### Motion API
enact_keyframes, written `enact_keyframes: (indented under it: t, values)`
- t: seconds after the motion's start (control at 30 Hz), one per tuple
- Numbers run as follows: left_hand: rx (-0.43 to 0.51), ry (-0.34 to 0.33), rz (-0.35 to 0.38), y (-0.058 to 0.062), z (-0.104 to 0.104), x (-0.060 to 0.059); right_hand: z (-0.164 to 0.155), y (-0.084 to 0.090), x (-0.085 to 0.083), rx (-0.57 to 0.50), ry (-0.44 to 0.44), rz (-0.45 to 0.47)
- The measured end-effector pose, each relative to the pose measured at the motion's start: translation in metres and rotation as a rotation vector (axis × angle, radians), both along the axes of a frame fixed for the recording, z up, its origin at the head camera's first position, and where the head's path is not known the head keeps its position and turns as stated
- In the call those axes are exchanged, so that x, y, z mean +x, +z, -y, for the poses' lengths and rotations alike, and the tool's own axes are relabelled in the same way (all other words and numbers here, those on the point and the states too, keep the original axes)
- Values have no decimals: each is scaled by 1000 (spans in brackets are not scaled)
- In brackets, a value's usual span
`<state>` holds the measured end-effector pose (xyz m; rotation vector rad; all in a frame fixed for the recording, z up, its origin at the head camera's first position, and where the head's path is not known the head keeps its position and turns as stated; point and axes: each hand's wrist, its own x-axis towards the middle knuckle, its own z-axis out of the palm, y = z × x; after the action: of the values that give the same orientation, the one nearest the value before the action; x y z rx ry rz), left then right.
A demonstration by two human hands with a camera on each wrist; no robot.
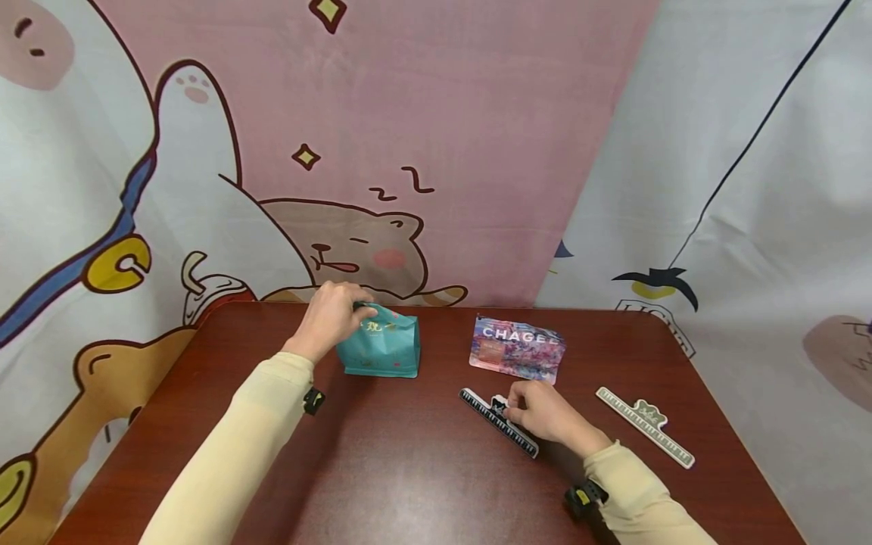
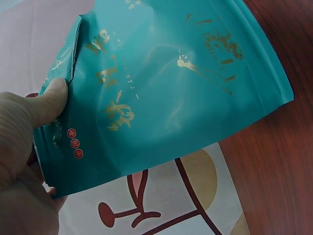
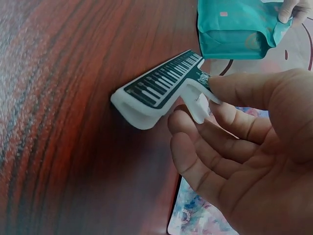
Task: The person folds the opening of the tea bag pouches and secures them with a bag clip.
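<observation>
My left hand (image 1: 334, 314) grips the top edge of a teal stand-up pouch (image 1: 380, 344) with gold lettering that stands on the brown table (image 1: 381, 469). In the left wrist view the thumb (image 2: 46, 100) presses on the teal pouch (image 2: 161, 83) near its top corner. My right hand (image 1: 538, 412) pinches the white tab of a black piano-key sealing clip (image 1: 497, 420) lying on the table. In the right wrist view the thumb and fingers (image 3: 230, 122) close round the tab of the clip (image 3: 161, 85).
A flat pink and blue pouch (image 1: 518, 348) marked CHAGEE lies behind my right hand. A second, white clip (image 1: 643, 424) lies at the right of the table. A cartoon cloth backdrop (image 1: 381, 151) hangs behind the table's far edge.
</observation>
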<state>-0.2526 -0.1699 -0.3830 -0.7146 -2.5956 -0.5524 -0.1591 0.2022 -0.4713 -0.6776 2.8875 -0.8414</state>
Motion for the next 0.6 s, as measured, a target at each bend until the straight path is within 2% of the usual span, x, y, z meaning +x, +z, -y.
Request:
enact_keyframes:
  t: [0.4,0.6]
  values:
    - [0,1,-4,0,1,0,2,3,3,-34,-34,43]
    - [1,-1,-4,0,1,0,2,5,3,-4,-3,-10]
